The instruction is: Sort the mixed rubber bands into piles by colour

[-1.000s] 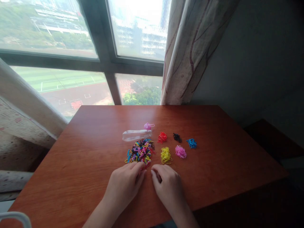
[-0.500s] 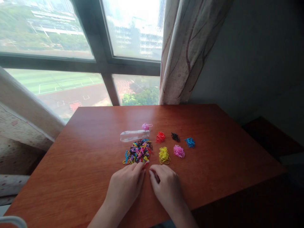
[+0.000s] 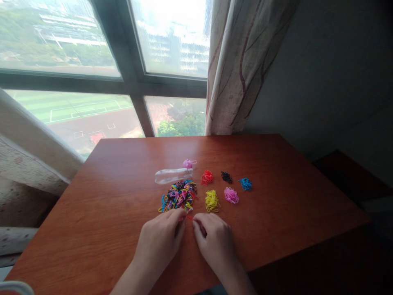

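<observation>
A small red rubber band (image 3: 190,218) spans the short gap between my two hands. My left hand (image 3: 162,234) is closed at the near edge of a mixed pile of coloured rubber bands (image 3: 179,196), its thumb and forefinger pinching one end of the red band. Opposite it, my right hand (image 3: 215,236) is closed too, with its fingertips on the band's other end. Just beyond the right hand lie a yellow heap of bands (image 3: 212,201) and a pink heap (image 3: 231,196). Both palms are hidden.
Farther back are red (image 3: 207,177), black (image 3: 226,177) and blue (image 3: 245,184) heaps of bands. A clear plastic bottle (image 3: 172,176) lies behind the mixed pile, near a pink cap (image 3: 188,163). A white curved rim (image 3: 18,285) shows at the lower left of the wooden table (image 3: 92,213).
The red band now shows stretched across the gap between my fingertips. My left hand has shifted slightly left and its fingers have drawn in; the right hand is nearly still.
</observation>
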The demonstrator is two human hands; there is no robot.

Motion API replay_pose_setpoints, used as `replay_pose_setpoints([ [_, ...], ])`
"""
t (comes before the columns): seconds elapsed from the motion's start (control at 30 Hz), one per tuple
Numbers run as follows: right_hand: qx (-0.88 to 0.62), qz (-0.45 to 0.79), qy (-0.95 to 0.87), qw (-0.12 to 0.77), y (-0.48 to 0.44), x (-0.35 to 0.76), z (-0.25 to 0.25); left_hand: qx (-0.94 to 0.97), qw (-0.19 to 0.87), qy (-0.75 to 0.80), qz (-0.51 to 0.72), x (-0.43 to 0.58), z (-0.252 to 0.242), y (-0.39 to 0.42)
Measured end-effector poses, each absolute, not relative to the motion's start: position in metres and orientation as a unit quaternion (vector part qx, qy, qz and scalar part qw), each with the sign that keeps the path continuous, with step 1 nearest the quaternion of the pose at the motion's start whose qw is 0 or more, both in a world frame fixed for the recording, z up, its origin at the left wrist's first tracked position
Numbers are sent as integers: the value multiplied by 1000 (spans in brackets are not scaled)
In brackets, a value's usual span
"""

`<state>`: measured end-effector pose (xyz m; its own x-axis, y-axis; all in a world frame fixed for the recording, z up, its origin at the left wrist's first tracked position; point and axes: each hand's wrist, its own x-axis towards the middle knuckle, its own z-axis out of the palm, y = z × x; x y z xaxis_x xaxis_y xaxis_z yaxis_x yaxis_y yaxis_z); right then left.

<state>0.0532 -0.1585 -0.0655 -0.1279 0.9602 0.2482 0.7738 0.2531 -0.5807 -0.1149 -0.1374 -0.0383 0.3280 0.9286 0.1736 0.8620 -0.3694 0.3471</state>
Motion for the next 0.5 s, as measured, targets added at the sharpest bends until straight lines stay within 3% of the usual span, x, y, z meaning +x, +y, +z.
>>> replay_pose_setpoints([
  [0.3,-592,156,-727,311,-157,53,-68,832,65,539,112,-78,10,-64],
  [0.5,-591,163,-727,308,-158,53,-69,846,63,522,88,-40,8,-21],
])
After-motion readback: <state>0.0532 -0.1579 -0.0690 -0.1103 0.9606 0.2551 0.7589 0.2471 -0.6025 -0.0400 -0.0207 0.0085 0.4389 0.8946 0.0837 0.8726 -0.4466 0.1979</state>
